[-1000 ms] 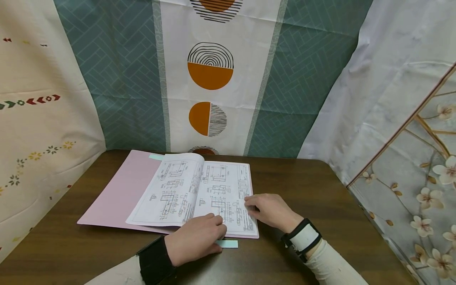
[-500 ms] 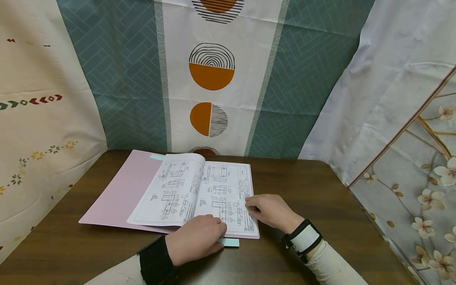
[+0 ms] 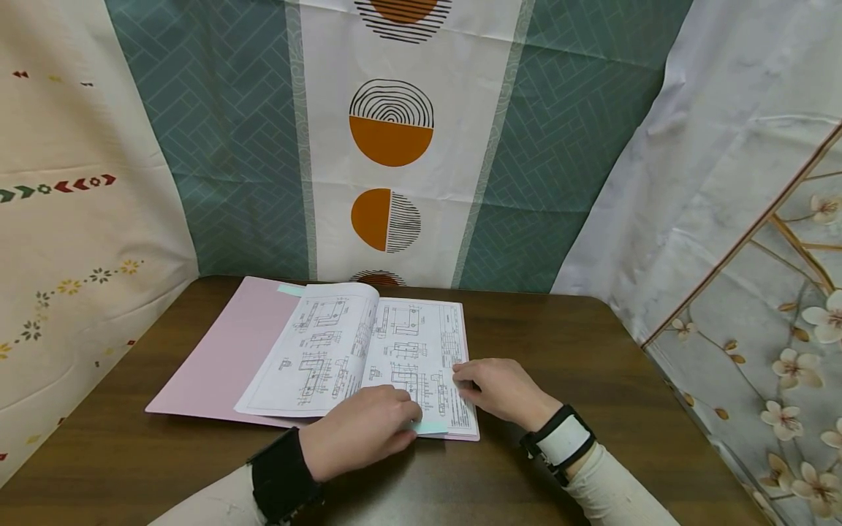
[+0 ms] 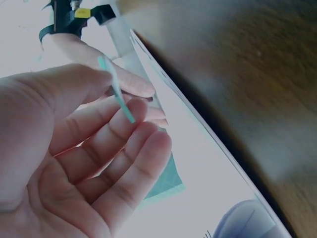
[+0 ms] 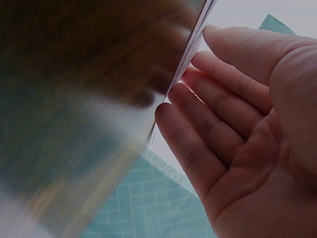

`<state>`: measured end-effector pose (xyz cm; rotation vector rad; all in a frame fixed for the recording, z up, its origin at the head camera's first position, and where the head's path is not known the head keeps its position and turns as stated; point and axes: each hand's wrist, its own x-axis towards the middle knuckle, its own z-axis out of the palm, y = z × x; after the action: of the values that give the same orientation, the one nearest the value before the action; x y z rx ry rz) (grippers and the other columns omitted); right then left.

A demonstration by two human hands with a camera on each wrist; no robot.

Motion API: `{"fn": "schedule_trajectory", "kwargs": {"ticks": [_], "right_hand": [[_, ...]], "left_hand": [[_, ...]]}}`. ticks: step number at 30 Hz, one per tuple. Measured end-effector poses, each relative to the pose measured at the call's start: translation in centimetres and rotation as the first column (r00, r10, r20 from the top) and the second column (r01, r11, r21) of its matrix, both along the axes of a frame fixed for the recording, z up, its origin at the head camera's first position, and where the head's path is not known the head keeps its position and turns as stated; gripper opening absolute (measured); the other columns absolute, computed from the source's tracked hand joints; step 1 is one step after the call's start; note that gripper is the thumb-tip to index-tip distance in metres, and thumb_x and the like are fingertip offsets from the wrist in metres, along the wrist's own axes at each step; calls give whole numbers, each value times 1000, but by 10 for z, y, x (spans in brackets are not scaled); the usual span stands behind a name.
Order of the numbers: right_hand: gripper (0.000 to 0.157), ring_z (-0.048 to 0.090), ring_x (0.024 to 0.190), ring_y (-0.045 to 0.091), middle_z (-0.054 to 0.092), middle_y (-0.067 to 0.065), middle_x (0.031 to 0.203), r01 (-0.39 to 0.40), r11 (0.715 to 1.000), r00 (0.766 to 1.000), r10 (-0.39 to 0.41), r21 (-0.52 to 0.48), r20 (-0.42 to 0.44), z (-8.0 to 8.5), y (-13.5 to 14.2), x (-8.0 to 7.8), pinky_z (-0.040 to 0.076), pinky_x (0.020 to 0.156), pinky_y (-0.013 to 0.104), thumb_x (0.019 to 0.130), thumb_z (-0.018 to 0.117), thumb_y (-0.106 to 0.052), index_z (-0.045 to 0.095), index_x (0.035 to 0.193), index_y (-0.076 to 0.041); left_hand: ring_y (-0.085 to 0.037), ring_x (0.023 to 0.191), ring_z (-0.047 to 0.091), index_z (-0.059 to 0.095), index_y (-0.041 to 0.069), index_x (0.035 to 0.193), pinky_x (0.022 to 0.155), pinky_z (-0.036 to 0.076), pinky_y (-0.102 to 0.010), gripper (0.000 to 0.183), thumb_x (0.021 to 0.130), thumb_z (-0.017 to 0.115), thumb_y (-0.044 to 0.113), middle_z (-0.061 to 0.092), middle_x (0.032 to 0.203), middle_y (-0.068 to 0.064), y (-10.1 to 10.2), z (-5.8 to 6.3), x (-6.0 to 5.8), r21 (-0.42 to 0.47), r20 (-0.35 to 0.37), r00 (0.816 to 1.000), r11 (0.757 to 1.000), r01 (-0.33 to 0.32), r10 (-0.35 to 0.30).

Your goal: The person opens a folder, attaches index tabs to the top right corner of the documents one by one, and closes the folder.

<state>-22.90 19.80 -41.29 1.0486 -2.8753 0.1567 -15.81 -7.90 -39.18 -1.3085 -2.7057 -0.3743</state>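
Note:
My left hand [image 3: 362,431] pinches a mint-green paper strip [image 3: 432,427] between thumb and fingers, over the lower edge of the right-hand page. The left wrist view shows that strip [image 4: 119,94] nearly edge-on between thumb and fingertips. Printed technical drawings fill the open document [image 3: 388,351], bound inside a pink folder [image 3: 210,358]. My right hand [image 3: 503,391] rests at the page's right edge. In the right wrist view the right hand [image 5: 237,114] has fairly straight fingers, their tips along the sheets' edge. Nothing is gripped there.
Another mint strip [image 3: 291,290] shows at the top of the folder's left cover, partly under the raised left page [image 3: 309,358]. Everything lies on a dark wooden table [image 3: 539,329]. Patterned cloths [image 3: 243,146] hang behind and at both sides.
My left hand has brought the mint strip from the table just below the document up onto the lower part of the right page. The right hand and pages look unmoved.

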Motion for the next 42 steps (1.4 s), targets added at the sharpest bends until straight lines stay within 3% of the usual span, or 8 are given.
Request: {"fn": "schedule_trajectory", "kwargs": {"ticks": [6,13,17,28,33,42], "right_hand": [[29,77,116,23,78,5,134,-1,999,1000,2,-35,26,2,2,-1,62,97,43,97,88,-16,84,125,-11],[27,73,98,15,81,1,120,-22,998,1000,22,-67,6,4,0,-1,63,92,39,99,87,-20,83,124,-14],[30,76,106,15,81,-1,122,-44,993,999,43,-109,-9,10,-4,2,63,94,40,99,86,-23,82,127,-14],[44,77,110,14,80,-1,127,-137,969,988,149,-205,48,23,-16,14,62,96,39,96,89,-34,80,134,-12],[41,77,105,12,81,-4,124,-189,959,978,202,-213,43,21,-21,17,62,91,33,96,90,-34,81,131,-15],[30,75,96,8,82,-5,115,-207,960,978,207,-187,-17,20,-26,20,62,83,29,96,90,-27,84,124,-17]], "left_hand": [[-11,86,63,78,13,108,81,56,-32,15,99,86,23,72,98,5,-1,-1,-4,31,-44,996,996,-82,83],[-17,90,67,81,13,110,82,59,-34,19,96,89,22,75,103,1,-3,-6,-9,50,-142,975,985,-168,174],[-18,88,65,81,13,109,80,59,-34,18,96,89,21,74,102,0,-4,-8,-13,76,-180,961,977,-198,208],[-17,89,65,78,12,111,79,60,-34,20,97,88,22,72,102,-1,-5,-16,-17,86,-197,953,972,-217,230],[-17,91,64,77,12,110,80,60,-33,20,97,88,22,71,102,0,-2,-16,-14,105,-200,955,974,-201,219],[-17,93,66,78,12,110,80,59,-33,18,98,87,20,71,102,1,2,-15,-11,130,-232,954,978,-161,188]]}}
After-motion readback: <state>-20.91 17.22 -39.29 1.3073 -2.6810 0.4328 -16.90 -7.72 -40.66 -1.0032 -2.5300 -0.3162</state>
